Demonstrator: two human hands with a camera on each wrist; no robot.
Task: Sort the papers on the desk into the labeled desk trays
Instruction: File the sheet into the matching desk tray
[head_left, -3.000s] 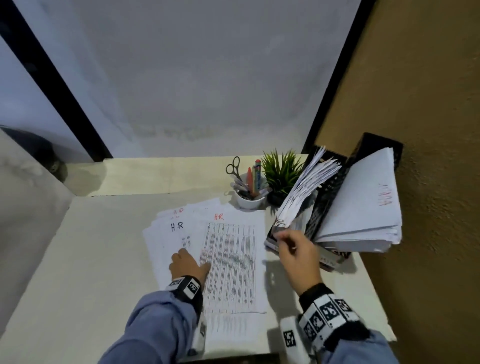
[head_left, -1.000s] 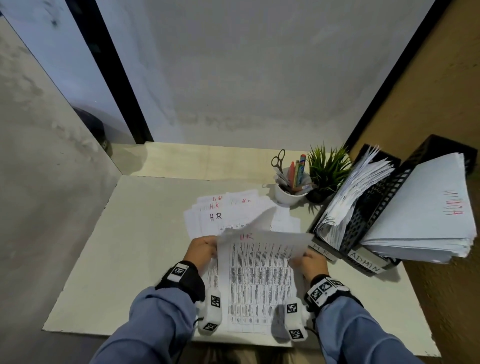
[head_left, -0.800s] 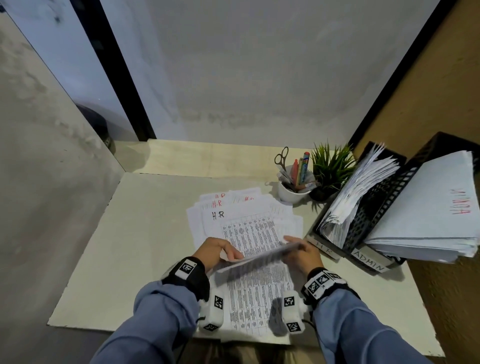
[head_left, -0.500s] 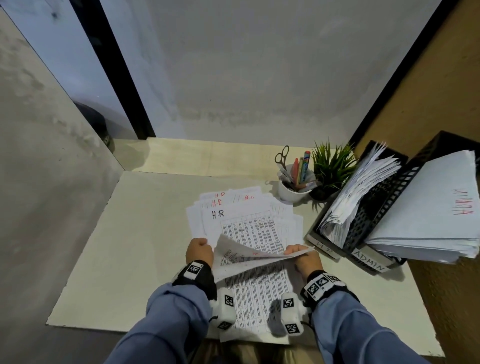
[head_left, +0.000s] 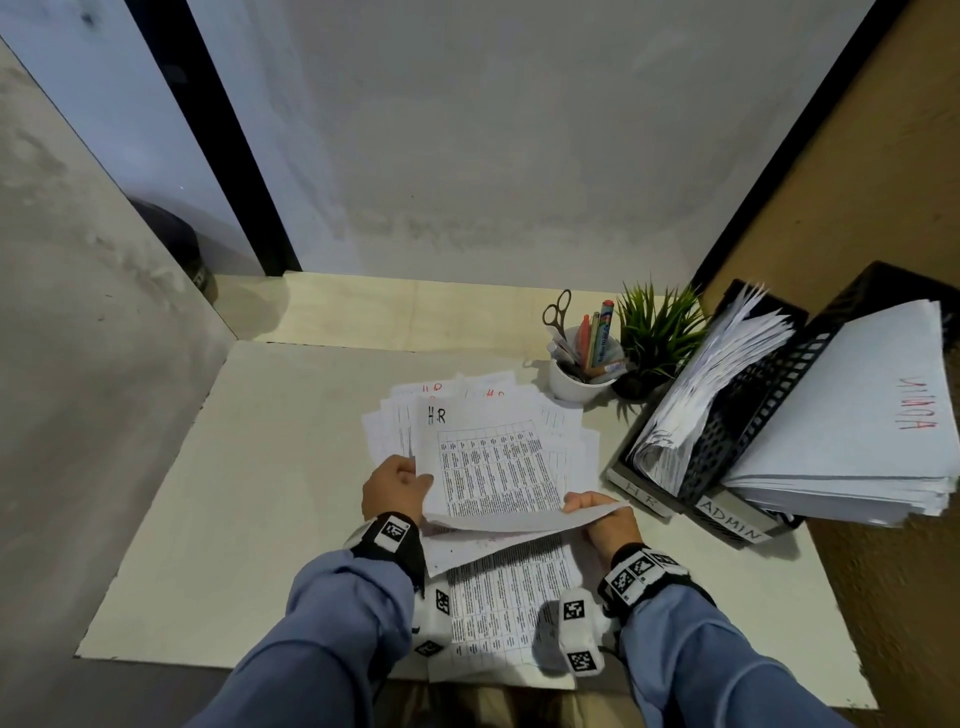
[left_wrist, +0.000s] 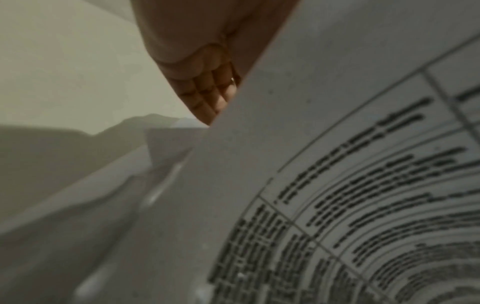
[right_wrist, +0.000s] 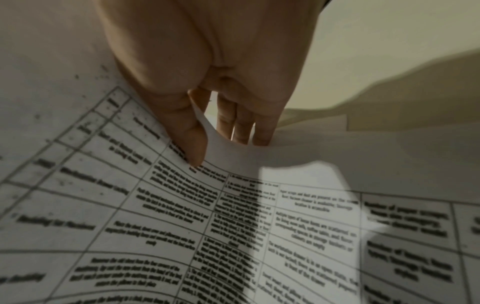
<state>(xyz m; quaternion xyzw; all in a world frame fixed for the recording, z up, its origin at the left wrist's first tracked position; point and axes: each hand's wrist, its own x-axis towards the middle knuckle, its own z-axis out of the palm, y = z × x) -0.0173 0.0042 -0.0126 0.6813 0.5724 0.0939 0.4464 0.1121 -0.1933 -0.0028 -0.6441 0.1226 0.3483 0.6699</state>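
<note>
A fan of printed papers (head_left: 483, 457) lies mid-desk; the top one is marked "H.R" in black. At its near edge both hands hold one sheet (head_left: 498, 543), bent over so its blank back shows above another printed sheet. My left hand (head_left: 397, 488) grips the left edge with curled fingers (left_wrist: 205, 88). My right hand (head_left: 602, 514) pinches the right corner, thumb (right_wrist: 192, 144) on the print and fingers under the curled edge. The black HR tray (head_left: 641, 491) and ADMIN tray (head_left: 727, 522) stand at the right, both stuffed with paper.
A white cup (head_left: 576, 379) with scissors and pens and a small green plant (head_left: 654, 338) stand behind the papers, left of the trays. The pale desk (head_left: 249, 493) meets a grey wall on the left and a brown wall on the right.
My right hand came back from the HR tray to the desk. Both hands lifted the top sheet, and it has since folded down toward me and sits low between them.
</note>
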